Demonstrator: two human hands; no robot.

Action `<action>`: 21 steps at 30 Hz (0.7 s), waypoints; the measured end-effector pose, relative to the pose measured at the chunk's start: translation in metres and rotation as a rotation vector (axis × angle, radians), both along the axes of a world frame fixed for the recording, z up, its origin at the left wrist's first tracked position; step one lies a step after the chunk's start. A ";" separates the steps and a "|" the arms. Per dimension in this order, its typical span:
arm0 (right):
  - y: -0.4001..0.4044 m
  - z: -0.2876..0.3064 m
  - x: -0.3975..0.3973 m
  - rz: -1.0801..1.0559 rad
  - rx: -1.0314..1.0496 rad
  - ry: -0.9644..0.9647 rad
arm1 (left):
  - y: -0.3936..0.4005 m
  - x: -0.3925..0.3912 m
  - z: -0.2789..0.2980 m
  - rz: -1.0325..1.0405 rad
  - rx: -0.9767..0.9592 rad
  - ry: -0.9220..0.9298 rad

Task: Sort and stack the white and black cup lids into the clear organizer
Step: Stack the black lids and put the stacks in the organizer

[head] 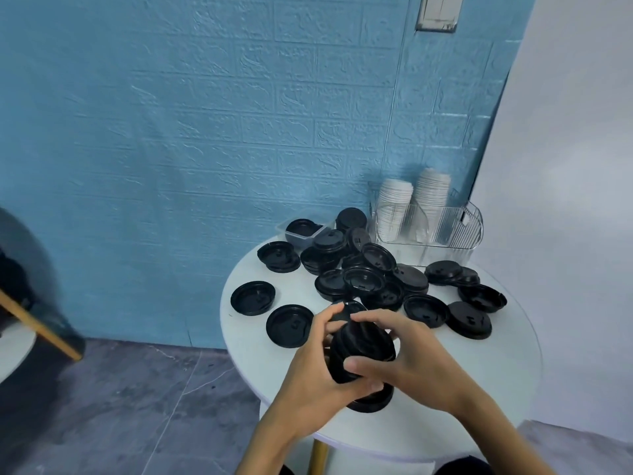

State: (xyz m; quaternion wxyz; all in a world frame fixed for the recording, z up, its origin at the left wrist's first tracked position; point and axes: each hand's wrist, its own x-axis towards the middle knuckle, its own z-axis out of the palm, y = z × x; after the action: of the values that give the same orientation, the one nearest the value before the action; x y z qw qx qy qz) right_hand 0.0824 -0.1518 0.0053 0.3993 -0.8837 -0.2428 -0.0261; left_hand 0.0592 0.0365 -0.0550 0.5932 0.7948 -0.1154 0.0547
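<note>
Both hands hold a stack of black lids point(359, 351) just above the near part of the round white table point(479, 389). My left hand point(315, 365) grips the stack from the left, and my right hand point(411, 354) curls over it from the right. Several loose black lids point(363, 279) lie scattered across the table's middle and back. The clear organizer point(445, 231) stands at the back right, with two stacks of white lids point(394, 207) in it.
A small clear tray point(305, 231) with a black lid in it sits at the table's back edge by the blue brick-pattern wall. A dark chair with a wooden leg point(41, 323) stands at the far left. Grey floor lies below.
</note>
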 end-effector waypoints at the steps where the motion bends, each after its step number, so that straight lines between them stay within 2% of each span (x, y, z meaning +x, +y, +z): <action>1: 0.002 0.000 0.000 -0.008 -0.006 -0.009 | 0.001 0.000 0.000 -0.005 -0.003 0.004; 11: 0.016 -0.011 -0.006 -0.088 0.020 -0.035 | -0.002 -0.001 -0.001 0.013 0.054 -0.042; 16: 0.022 -0.008 -0.008 -0.048 -0.009 -0.051 | -0.002 0.001 -0.003 0.008 0.091 -0.063; 21: 0.020 -0.019 -0.010 -0.114 0.073 0.107 | -0.002 0.000 -0.003 0.018 0.122 -0.074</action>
State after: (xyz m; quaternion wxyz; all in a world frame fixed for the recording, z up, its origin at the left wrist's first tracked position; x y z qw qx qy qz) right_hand 0.0727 -0.1315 -0.0134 0.4413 -0.8812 -0.1694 -0.0102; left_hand 0.0595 0.0344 -0.0581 0.5384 0.8281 -0.1330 0.0823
